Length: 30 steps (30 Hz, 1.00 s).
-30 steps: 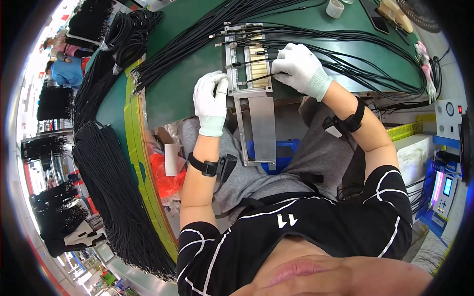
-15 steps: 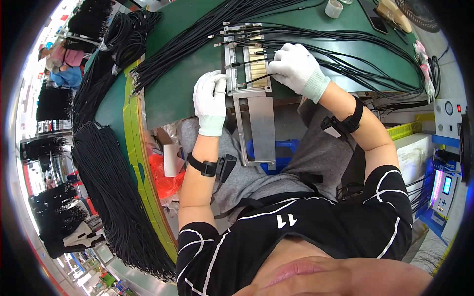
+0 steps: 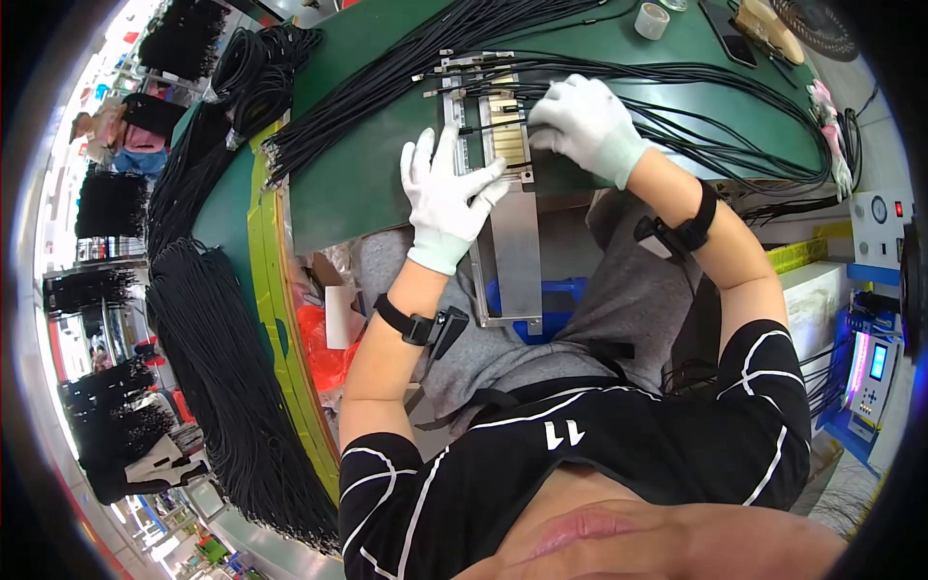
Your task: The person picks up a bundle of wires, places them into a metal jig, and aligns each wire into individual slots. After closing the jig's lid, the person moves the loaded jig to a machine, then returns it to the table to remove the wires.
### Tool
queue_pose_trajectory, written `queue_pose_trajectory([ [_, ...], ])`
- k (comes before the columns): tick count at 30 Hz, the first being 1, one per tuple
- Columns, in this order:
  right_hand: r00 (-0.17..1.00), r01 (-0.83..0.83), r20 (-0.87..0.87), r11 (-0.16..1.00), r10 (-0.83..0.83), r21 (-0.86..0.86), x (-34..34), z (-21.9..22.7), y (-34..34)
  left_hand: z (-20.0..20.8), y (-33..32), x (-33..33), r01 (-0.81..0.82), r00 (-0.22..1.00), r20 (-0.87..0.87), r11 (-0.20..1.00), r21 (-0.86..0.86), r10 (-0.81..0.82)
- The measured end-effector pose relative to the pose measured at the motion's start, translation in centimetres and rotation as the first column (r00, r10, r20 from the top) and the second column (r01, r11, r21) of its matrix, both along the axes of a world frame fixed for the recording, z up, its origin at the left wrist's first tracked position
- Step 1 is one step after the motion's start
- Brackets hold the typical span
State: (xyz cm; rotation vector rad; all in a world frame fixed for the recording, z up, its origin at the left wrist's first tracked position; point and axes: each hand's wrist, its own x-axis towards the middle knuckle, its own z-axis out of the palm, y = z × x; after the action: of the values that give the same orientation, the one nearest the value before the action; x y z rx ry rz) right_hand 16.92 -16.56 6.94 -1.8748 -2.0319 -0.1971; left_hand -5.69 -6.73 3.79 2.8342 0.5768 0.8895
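A metal fixture (image 3: 507, 153) with a row of pale brass-coloured blocks lies at the table's near edge, and its long plate (image 3: 517, 261) reaches out over my lap. Several black cables (image 3: 619, 68) cross the fixture, with small connectors at their left ends. My left hand (image 3: 445, 198), in a white glove, is over the fixture's near left side with fingers spread and thumb pointing right. At the right side, my gloved right hand (image 3: 585, 121) has its fingers curled closed around a black cable (image 3: 495, 126) that runs across the blocks. Its fingertips are partly hidden.
A thick bundle of black cables (image 3: 377, 92) runs across the green table (image 3: 338, 208). More bundles (image 3: 217, 387) hang at left beside a yellow-taped edge (image 3: 266, 280). A tape roll (image 3: 652, 20) and phone (image 3: 727, 34) lie at the back right. Instrument boxes (image 3: 870, 372) stand at right.
My left hand has moved right onto the fixture's near end, and its fingers have spread. My right hand has shifted slightly up and left, still curled at the fixture's right side.
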Motion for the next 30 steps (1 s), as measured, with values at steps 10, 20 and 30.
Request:
queue_pose_trajectory([
  [10, 0.984, -0.117, -0.119, 0.987, 0.13, 0.11, 1.1, -0.3, 0.3, -0.8, 1.9, -1.3, -0.243, 0.896, 0.328, 0.949, -0.2, 0.299],
  [20, 0.931, -0.255, -0.221, 0.951, 0.29, 0.173, -5.4, 2.8, 0.6, 1.4, -0.2, -1.2, 0.121, 0.928, 0.371, 0.954, -0.274, -0.011],
  [30, 0.935, -0.237, -0.215, 0.949, 0.281, 0.211, -4.1, 1.3, 1.2, 0.4, 0.7, -0.2, 0.169, 0.896, 0.443, 0.914, -0.369, 0.014],
])
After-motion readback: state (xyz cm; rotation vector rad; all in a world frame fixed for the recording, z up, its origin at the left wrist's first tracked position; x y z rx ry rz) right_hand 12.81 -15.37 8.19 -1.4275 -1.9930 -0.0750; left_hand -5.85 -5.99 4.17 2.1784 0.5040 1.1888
